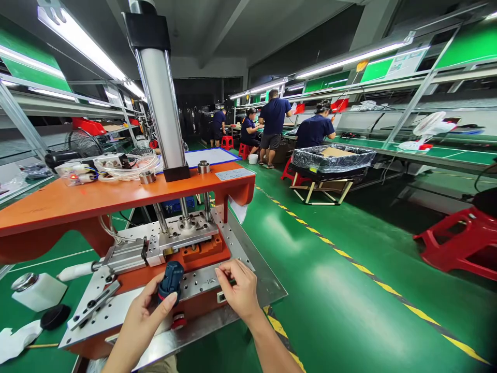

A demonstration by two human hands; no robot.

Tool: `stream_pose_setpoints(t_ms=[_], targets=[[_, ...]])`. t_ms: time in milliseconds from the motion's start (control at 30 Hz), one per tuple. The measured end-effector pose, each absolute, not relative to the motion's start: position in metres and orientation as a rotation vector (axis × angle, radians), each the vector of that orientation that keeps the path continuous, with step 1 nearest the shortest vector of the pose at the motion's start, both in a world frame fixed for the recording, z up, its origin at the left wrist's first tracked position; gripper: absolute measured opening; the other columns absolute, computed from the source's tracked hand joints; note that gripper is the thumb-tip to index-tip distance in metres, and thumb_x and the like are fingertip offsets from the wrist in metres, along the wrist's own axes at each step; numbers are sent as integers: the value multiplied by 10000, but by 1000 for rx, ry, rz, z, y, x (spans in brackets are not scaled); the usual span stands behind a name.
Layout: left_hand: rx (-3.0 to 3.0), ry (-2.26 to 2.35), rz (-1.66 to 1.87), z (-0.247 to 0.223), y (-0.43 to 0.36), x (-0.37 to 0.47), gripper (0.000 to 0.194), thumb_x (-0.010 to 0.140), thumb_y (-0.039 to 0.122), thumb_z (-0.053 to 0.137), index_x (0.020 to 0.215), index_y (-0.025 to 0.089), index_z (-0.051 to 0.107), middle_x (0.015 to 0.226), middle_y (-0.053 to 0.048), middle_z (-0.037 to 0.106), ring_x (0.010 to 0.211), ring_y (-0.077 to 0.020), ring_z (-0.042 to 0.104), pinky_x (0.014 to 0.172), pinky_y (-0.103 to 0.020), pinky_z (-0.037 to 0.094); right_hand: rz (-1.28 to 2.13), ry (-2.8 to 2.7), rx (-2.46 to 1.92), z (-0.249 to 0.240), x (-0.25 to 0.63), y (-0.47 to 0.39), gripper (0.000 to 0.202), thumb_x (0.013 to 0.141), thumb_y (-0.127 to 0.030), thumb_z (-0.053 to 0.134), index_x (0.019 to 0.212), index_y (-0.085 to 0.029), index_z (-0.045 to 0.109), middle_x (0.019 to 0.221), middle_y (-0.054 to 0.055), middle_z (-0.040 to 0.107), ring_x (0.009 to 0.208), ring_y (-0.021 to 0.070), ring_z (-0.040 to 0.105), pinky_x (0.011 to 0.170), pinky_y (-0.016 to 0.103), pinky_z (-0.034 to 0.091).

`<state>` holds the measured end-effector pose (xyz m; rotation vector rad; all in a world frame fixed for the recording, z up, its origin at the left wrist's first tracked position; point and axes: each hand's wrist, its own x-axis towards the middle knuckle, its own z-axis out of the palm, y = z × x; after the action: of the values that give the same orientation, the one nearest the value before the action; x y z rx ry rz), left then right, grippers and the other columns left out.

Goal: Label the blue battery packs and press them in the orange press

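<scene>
My left hand (145,311) is closed around a dark blue power tool battery (171,280), held upright in front of the press. My right hand (239,290) has its fingers curled, thumb and index fingertip together, over the front metal plate (196,284) of the press bed; whatever is in that pinch is too small to make out. Behind both hands stands an orange pneumatic press (186,194) with a tall silver cylinder (161,98). An orange fixture block (202,248) sits under its sliding plate. A red button (178,321) shows just below the battery.
At left are a white dispenser bottle (41,292), a black round cap (55,317) and a white cloth (17,339). Clear tubing (132,167) lies atop the press. A red stool (462,238) stands at right. Several people sit or stand at benches farther back.
</scene>
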<state>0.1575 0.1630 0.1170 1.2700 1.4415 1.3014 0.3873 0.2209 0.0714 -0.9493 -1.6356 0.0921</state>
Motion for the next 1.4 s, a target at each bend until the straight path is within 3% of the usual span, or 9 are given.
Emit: stream_pose_setpoints(t_ms=[433, 1400], targets=[[1291, 1432, 1300, 112, 165, 156, 667, 698, 628, 794, 1196, 195, 697, 1119, -92, 746, 1091, -302, 665, 1009, -343, 483, 87, -1635, -939, 70, 387, 221, 171, 969, -204, 574, 798, -212, 572, 671, -6, 585, 638, 148, 526, 612, 273, 386], [1345, 1439, 1257, 112, 162, 153, 566, 769, 551, 760, 1201, 199, 662, 1170, -58, 727, 1047, -245, 658, 908, -291, 514, 79, -1648, -916, 70, 386, 221, 156, 971, -165, 590, 826, -216, 565, 699, -13, 595, 650, 149, 531, 636, 273, 385]])
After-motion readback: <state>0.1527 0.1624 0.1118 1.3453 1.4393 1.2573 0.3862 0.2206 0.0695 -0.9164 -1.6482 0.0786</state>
